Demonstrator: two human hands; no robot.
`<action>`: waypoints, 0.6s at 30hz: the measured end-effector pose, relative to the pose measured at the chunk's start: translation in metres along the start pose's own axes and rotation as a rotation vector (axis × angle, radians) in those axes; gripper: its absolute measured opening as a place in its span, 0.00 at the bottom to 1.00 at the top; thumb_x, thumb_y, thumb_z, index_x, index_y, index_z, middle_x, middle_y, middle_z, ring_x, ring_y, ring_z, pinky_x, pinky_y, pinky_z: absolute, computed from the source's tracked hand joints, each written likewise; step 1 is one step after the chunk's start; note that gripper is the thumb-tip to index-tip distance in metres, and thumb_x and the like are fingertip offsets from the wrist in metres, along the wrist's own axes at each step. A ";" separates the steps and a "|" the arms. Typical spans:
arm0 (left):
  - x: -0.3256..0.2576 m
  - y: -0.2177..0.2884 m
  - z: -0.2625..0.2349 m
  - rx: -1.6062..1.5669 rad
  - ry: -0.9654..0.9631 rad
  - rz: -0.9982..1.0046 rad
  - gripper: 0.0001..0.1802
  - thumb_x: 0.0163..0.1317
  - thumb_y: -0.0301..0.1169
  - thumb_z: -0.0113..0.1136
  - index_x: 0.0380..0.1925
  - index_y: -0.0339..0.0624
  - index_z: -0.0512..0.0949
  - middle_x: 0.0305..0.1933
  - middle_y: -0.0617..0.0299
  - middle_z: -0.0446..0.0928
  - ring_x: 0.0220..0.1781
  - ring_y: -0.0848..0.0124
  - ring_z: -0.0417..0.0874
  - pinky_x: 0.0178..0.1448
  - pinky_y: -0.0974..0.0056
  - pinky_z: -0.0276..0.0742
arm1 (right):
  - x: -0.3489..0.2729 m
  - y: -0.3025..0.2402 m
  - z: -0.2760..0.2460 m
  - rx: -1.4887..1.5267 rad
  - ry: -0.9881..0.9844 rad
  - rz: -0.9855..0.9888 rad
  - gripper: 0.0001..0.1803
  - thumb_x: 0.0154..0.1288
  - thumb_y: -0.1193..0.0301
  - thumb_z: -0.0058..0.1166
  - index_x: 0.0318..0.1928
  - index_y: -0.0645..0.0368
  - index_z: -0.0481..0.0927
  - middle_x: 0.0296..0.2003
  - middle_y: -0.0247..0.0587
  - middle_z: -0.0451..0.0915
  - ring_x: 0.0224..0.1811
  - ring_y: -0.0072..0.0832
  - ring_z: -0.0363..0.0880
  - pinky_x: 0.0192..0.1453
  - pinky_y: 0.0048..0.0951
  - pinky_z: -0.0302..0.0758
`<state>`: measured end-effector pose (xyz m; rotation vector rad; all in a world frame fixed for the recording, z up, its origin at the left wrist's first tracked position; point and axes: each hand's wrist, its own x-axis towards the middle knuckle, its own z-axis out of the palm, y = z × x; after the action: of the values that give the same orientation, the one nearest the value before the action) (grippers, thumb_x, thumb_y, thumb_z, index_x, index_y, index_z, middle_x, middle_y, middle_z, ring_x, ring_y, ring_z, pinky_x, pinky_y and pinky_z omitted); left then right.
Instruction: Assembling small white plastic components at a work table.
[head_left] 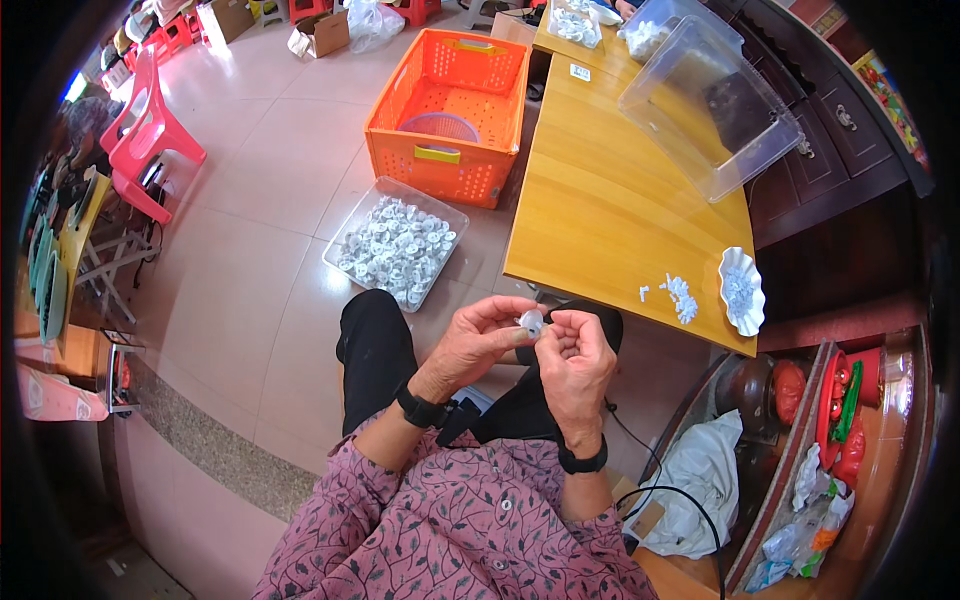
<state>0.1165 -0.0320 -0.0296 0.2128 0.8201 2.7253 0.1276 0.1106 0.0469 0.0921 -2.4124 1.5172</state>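
Observation:
Above my lap, my left hand [480, 335] pinches a small white round plastic part [531, 321] between thumb and fingers. My right hand [578, 362] is closed, its thumb and forefinger pressed together against the right side of that part. Whatever those fingertips hold is too small to make out. Beyond my left knee, a clear plastic tray [455, 222] on the floor is full of similar white round parts [395, 245]. On the table's near right corner lie a loose pile of tiny whitish pieces [682, 300] and a scalloped white dish [752, 318] filled with more of them.
An orange crate [440, 175] with a purple basket [440, 124] inside stands ahead. The yellow wooden table [585, 190] reaches away on the right, bearing a clear plastic bin [715, 185]. A pink chair [150, 150] is far left. A black cable [690, 492] runs by my right arm.

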 end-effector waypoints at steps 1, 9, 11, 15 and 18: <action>0.000 0.000 0.001 0.007 0.005 -0.003 0.19 0.66 0.21 0.63 0.57 0.35 0.77 0.61 0.52 0.78 0.61 0.66 0.79 0.66 0.58 0.78 | 0.000 0.001 0.001 -0.001 -0.001 0.002 0.07 0.60 0.83 0.60 0.40 0.65 0.79 0.29 0.38 0.82 0.26 0.16 0.79 0.31 0.20 0.78; 0.001 0.000 -0.001 0.118 0.003 0.019 0.19 0.65 0.17 0.62 0.57 0.35 0.78 0.61 0.55 0.78 0.60 0.68 0.80 0.66 0.62 0.77 | 0.001 0.005 0.003 -0.072 0.000 -0.062 0.08 0.60 0.83 0.60 0.40 0.65 0.78 0.31 0.40 0.81 0.27 0.19 0.80 0.31 0.22 0.78; 0.002 0.000 -0.001 0.152 -0.004 0.034 0.20 0.65 0.16 0.62 0.57 0.35 0.79 0.61 0.55 0.77 0.60 0.69 0.80 0.66 0.62 0.77 | 0.001 0.004 0.002 -0.068 -0.010 -0.057 0.08 0.60 0.83 0.59 0.40 0.65 0.78 0.31 0.40 0.81 0.27 0.19 0.80 0.31 0.22 0.78; 0.002 0.000 -0.002 0.192 -0.030 0.051 0.20 0.65 0.17 0.62 0.57 0.36 0.79 0.61 0.57 0.77 0.60 0.69 0.79 0.65 0.63 0.77 | 0.002 0.004 0.001 -0.059 -0.033 -0.067 0.08 0.61 0.83 0.59 0.40 0.65 0.78 0.32 0.40 0.81 0.27 0.20 0.79 0.31 0.23 0.78; 0.003 0.001 0.000 0.214 -0.028 0.053 0.19 0.66 0.18 0.62 0.57 0.36 0.78 0.60 0.58 0.77 0.59 0.70 0.80 0.64 0.63 0.78 | 0.001 0.005 0.002 -0.031 -0.024 -0.062 0.07 0.62 0.83 0.59 0.40 0.64 0.78 0.32 0.40 0.81 0.26 0.19 0.79 0.31 0.22 0.78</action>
<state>0.1134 -0.0319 -0.0287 0.3209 1.1131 2.6736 0.1254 0.1113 0.0423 0.1774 -2.4275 1.4592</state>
